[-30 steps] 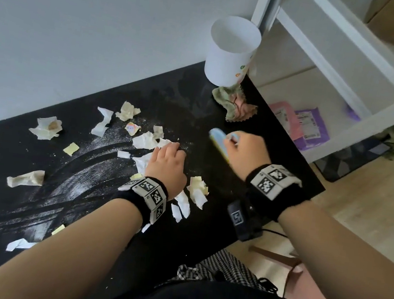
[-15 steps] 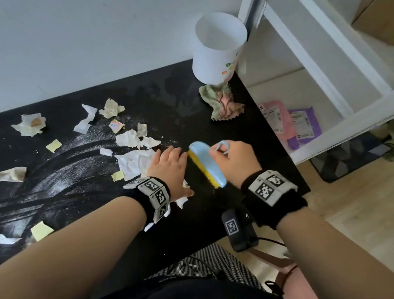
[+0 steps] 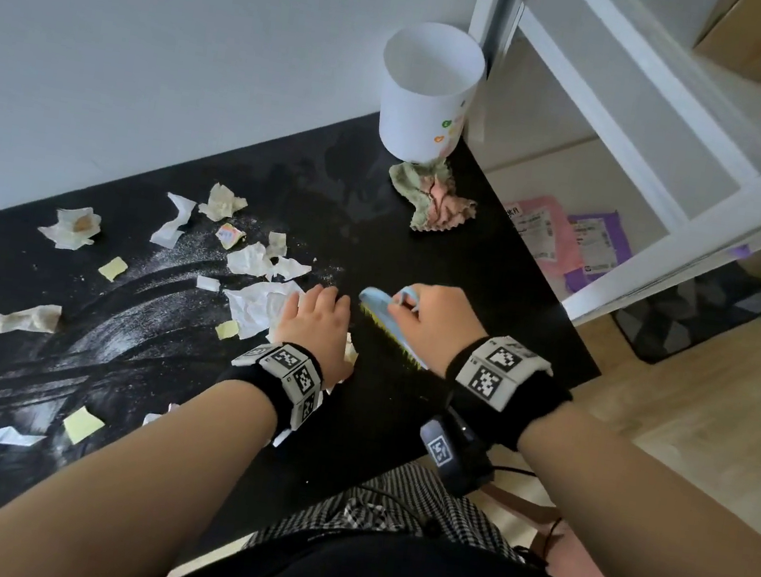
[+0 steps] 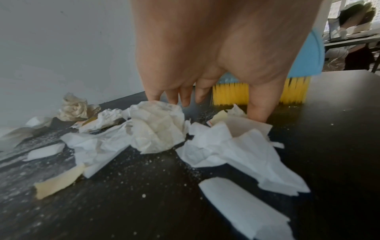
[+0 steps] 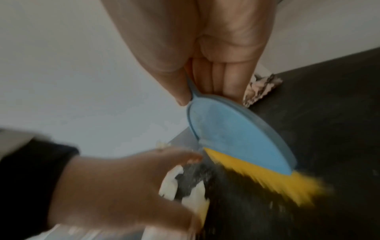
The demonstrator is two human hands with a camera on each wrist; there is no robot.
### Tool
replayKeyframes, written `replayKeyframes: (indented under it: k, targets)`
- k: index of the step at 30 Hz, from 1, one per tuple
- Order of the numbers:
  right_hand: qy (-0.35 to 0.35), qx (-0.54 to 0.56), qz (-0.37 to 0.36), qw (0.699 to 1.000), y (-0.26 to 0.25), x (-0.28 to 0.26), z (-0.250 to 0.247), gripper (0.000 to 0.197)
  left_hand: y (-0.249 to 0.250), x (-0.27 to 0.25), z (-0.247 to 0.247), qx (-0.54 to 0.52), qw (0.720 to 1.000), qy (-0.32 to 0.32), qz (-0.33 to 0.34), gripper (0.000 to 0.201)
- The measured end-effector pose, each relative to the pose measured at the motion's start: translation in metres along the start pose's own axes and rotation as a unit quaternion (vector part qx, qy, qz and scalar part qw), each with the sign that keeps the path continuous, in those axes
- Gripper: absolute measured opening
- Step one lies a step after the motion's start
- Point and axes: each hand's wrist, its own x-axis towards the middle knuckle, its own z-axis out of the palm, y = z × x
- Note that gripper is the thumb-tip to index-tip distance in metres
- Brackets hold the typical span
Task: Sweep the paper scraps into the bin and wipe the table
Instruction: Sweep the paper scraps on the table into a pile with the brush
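Torn white and yellow paper scraps [image 3: 259,305] lie across a black table [image 3: 333,193]. My left hand [image 3: 317,304] rests on the heap of scraps with straight fingers; in the left wrist view its fingertips [image 4: 185,97] touch a crumpled white scrap [image 4: 156,126]. My right hand [image 3: 408,304] grips the handle of a blue brush [image 3: 379,317] just right of the left hand. The brush's yellow bristles [image 4: 228,95] stand on the table. The right wrist view shows the brush [image 5: 236,139] tilted beside the blurred left hand [image 5: 123,186]. A white bin [image 3: 425,94] stands upright at the table's far right corner.
A green and pink cloth [image 3: 430,197] lies crumpled in front of the bin. White powder smears [image 3: 117,339] streak the left half of the table. More scraps [image 3: 69,227] lie scattered at the left. A white shelf frame [image 3: 675,193] stands beyond the table's right edge.
My right hand has brought the brush down and to the left, up against my left hand. The scraps near the left hand are bunched more tightly. Little has moved in the last half second.
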Motion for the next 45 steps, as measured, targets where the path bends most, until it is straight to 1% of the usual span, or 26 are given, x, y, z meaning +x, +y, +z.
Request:
replayKeyframes:
  k: [2,4,5,6,8,9,11,13,15,17,19,21,22,24,26,28,30,32,34,36,38,39,41,45]
  targets:
    - [0.059,0.003,0.013,0.998,0.009,0.003,-0.015,0.032,-0.001,0.0,-0.001,-0.002,1.0,0.0,-0.006,0.093]
    - [0.116,-0.03,0.054,0.991,0.025,0.005,-0.031,0.031,-0.002,-0.001,-0.001,-0.003,1.0,0.006,-0.007,0.088]
    - [0.127,-0.056,0.078,0.987,0.032,0.005,-0.035,0.029,-0.001,-0.002,0.0,-0.004,1.0,0.009,-0.007,0.087]
    - [0.122,-0.08,0.099,0.984,0.038,0.004,-0.037,0.028,0.0,-0.003,0.001,-0.005,1.0,0.011,-0.008,0.088]
    - [0.096,-0.113,0.123,0.981,0.042,0.003,-0.032,0.027,0.002,-0.004,0.003,-0.003,1.0,0.004,-0.008,0.094]
    - [0.086,-0.119,0.12,0.982,0.04,0.002,-0.027,0.027,0.004,-0.005,0.004,-0.001,1.0,-0.001,-0.009,0.097]
    - [0.063,-0.103,0.09,0.989,0.031,-0.001,-0.013,0.028,0.006,-0.005,0.006,0.005,1.0,-0.01,-0.011,0.101]
    - [0.028,-0.045,0.054,0.997,0.019,-0.004,0.001,0.029,0.007,-0.007,0.006,0.012,1.0,-0.017,-0.012,0.103]
    - [-0.004,0.019,0.021,1.0,0.01,-0.005,0.009,0.029,0.007,-0.008,0.006,0.016,1.0,-0.02,-0.016,0.104]
    - [0.009,0.048,0.007,0.999,0.011,-0.002,0.004,0.03,0.006,-0.009,0.005,0.021,0.999,-0.02,-0.019,0.105]
    - [0.057,0.039,0.023,0.997,0.02,0.0,-0.009,0.03,0.006,-0.012,0.005,0.028,0.999,-0.02,-0.02,0.106]
    - [0.093,-0.019,0.054,0.994,0.03,-0.001,-0.022,0.029,0.007,-0.013,0.006,0.032,0.999,-0.016,-0.02,0.106]
    - [0.095,-0.059,0.07,0.991,0.033,-0.003,-0.026,0.028,0.008,-0.014,0.007,0.032,0.999,-0.014,-0.021,0.106]
    - [0.071,-0.108,0.078,0.988,0.032,-0.007,-0.023,0.027,0.009,-0.016,0.009,0.028,0.999,-0.01,-0.022,0.105]
    - [0.029,-0.105,0.052,0.993,0.022,-0.012,-0.008,0.027,0.01,-0.017,0.01,0.022,0.999,-0.01,-0.024,0.105]
    - [-0.016,-0.061,0.018,0.998,0.011,-0.018,0.01,0.027,0.01,-0.02,0.01,0.02,0.999,-0.01,-0.026,0.106]
    - [-0.044,0.008,-0.014,0.999,0.002,-0.02,0.019,0.028,0.008,-0.022,0.01,0.021,0.999,-0.008,-0.03,0.107]
    - [-0.032,0.058,-0.033,0.997,0.0,-0.016,0.016,0.028,0.004,-0.026,0.011,0.018,0.999,-0.005,-0.041,0.108]
    - [0.016,0.071,-0.028,0.997,0.003,-0.008,0.005,0.028,-0.001,-0.03,0.013,0.005,0.998,-0.004,-0.064,0.108]
    - [0.058,0.029,-0.013,0.998,0.007,0.001,-0.007,0.029,-0.006,-0.035,0.014,-0.007,0.996,-0.008,-0.09,0.106]
    - [0.062,-0.052,0.003,0.997,0.006,0.006,-0.01,0.03,-0.009,-0.04,0.016,-0.029,0.993,-0.017,-0.111,0.103]
    - [0.052,-0.079,0.002,0.996,0.002,0.007,-0.008,0.03,-0.011,-0.042,0.017,-0.043,0.992,-0.02,-0.117,0.101]
    - [0.017,-0.089,-0.025,0.996,-0.011,0.006,0.003,0.03,-0.014,-0.047,0.019,-0.071,0.989,-0.02,-0.125,0.097]
    - [-0.057,-0.007,-0.096,0.994,-0.04,0.004,0.027,0.028,-0.023,-0.053,0.024,-0.115,0.982,-0.017,-0.145,0.092]
